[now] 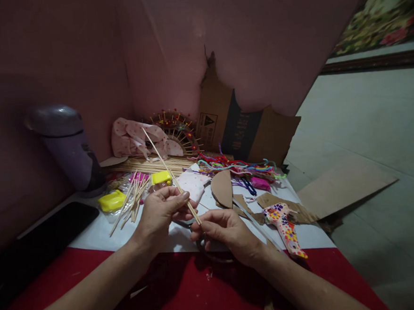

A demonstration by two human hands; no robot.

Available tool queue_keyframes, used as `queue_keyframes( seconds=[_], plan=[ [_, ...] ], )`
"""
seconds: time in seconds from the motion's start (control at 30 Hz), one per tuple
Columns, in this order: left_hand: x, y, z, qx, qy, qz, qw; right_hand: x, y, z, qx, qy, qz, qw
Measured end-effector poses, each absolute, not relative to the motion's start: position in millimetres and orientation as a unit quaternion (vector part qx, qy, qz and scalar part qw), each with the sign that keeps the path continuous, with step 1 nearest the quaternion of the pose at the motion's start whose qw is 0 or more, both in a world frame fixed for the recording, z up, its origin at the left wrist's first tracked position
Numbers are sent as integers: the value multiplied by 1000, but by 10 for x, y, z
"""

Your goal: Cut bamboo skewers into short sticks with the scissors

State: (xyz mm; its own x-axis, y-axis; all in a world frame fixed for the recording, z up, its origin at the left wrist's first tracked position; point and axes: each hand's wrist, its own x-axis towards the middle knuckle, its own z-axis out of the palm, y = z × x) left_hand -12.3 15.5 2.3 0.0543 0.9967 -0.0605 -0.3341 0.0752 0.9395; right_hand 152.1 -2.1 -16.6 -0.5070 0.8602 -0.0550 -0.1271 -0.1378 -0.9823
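Between the fingertips of my left hand (163, 210), a long thin bamboo stick (159, 156) slants up and away. My right hand (226, 231) pinches its lower end, where a second stick seems to lie alongside. Under my hands sit dark loops (214, 257) that look like scissor handles, partly hidden. Left of my left hand is a loose pile of short sticks (134, 198), with yellow clay packs (113, 200) around it. A half-round cardboard piece (222, 189) and a pale narrow strip (252, 218) lie beyond my right hand.
A purple tumbler (68, 150) and a black phone (73, 223) stand and lie at left. Behind are a stick-and-flower fan shape (180, 126), colourful pipe cleaners (225, 165) and torn cardboard (207, 117). A patterned glue gun (285, 227) rests at right.
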Motion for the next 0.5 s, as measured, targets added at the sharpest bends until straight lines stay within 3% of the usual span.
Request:
queue_keyframes(
  seconds=[0.17, 0.33, 0.5],
  plan=[
    [-106, 150, 4, 393, 406, 529, 633, 1500, -34, -181, -350, -576, 625, 394],
    [-104, 152, -13, 387, 404, 528, 639, 1516, -41, -216, -341, -673, 494, 432],
    [-121, 137, 7, 380, 407, 537, 634, 1531, -29, -241, -334, -668, 516, 420]
  ],
)
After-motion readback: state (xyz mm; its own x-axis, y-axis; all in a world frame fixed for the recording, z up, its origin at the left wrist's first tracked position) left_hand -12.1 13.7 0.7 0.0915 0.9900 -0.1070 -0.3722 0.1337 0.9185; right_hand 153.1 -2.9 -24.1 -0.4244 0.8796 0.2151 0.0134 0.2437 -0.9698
